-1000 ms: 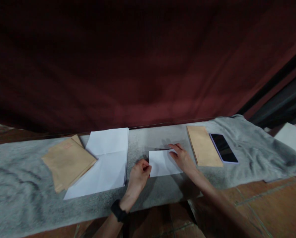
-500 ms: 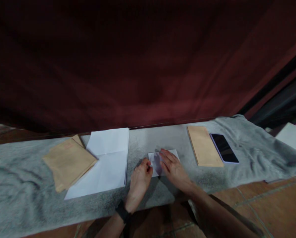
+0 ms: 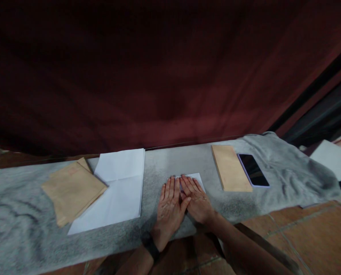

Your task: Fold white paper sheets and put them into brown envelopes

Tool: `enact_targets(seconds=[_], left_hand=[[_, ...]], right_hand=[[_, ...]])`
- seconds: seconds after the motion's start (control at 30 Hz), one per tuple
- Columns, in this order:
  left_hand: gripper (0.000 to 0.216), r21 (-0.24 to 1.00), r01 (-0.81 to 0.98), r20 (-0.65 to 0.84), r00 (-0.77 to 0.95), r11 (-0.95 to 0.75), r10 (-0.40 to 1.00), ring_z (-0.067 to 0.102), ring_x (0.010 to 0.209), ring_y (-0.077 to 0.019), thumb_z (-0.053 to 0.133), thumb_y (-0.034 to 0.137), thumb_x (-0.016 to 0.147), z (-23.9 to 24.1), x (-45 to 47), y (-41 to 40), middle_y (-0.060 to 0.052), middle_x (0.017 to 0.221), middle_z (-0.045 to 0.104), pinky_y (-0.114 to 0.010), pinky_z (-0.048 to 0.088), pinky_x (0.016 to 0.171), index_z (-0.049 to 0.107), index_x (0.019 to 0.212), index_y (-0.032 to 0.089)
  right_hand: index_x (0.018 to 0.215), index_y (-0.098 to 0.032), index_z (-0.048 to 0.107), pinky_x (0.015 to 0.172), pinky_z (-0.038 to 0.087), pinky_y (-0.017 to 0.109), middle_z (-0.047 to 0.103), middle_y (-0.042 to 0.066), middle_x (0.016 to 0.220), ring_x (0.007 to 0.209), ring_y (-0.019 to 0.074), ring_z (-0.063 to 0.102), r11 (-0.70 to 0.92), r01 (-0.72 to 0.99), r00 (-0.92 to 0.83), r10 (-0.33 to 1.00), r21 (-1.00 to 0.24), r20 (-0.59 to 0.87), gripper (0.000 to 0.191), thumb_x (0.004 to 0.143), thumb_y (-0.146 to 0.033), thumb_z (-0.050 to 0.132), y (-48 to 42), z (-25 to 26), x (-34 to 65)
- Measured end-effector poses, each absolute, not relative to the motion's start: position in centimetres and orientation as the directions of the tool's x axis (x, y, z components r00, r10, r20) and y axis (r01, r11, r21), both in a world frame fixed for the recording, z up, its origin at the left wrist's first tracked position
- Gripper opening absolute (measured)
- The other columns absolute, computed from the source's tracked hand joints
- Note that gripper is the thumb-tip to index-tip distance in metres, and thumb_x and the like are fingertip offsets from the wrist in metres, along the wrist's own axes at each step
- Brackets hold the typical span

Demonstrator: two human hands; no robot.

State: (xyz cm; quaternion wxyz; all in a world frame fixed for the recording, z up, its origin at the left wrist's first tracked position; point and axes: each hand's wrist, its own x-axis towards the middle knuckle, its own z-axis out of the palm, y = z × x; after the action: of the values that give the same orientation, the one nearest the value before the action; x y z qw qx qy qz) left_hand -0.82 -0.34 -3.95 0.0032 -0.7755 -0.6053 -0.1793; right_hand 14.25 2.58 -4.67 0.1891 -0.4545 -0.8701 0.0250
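A folded sheet of white paper [image 3: 198, 179] lies on the grey cloth, mostly covered by my two hands. My left hand [image 3: 169, 206] rests flat on its left part, fingers stretched out and pointing away from me. Beside it, my right hand [image 3: 195, 198] presses flat on the paper with fingers extended. The left thumb touches or overlaps the edge of the right hand. Only the paper's upper right corner and a thin strip of its far edge show.
To the left, brown envelopes [image 3: 73, 191] overlap a stack of creased white sheets [image 3: 124, 191]. On the right lie a neat stack of brown envelopes [image 3: 232, 168] and a phone [image 3: 254, 170] in a purple case. A dark red curtain [image 3: 170, 76] hangs behind the grey cloth [image 3: 182, 156].
My left hand has opened from a curled grip and now lies flat on the paper beside the right. The right hand has shifted slightly nearer me. The view has turned a little.
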Motion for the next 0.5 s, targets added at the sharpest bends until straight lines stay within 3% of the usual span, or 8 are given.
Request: enact_targets(seconds=[0.2, 0.5], left_hand=[[0.069, 0.186, 0.954, 0.307, 0.171, -0.235, 0.936, 0.032, 0.152, -0.0324, 0.038, 0.046, 0.103, -3.9, -1.1, -0.5, -0.024, 0.160, 0.036, -0.053, 0.035, 0.121, 0.028, 0.157, 0.003], [0.065, 0.109, 0.978, 0.338, 0.131, -0.177, 0.932, 0.036, 0.150, -0.0305, 0.035, 0.046, 0.104, -4.3, -1.1, -0.3, -0.022, 0.158, 0.041, -0.048, 0.035, 0.121, 0.038, 0.152, 0.002]], right_hand=[[0.160, -0.014, 0.029, 0.124, 0.026, 0.052, 0.039, 0.014, 0.161, 0.150, 0.0272, 0.034, 0.490, 0.846, -0.410, 0.849, -0.208, 0.333, 0.057, 0.104, -0.025, 0.038, 3.2, -4.5, 16.5], [0.156, -0.010, 0.039, 0.123, 0.027, 0.049, 0.039, 0.014, 0.161, 0.149, 0.0289, 0.037, 0.357, 0.931, -0.318, 0.896, -0.076, 0.309, 0.055, 0.107, -0.035, 0.035, 3.8, -4.8, 19.8]])
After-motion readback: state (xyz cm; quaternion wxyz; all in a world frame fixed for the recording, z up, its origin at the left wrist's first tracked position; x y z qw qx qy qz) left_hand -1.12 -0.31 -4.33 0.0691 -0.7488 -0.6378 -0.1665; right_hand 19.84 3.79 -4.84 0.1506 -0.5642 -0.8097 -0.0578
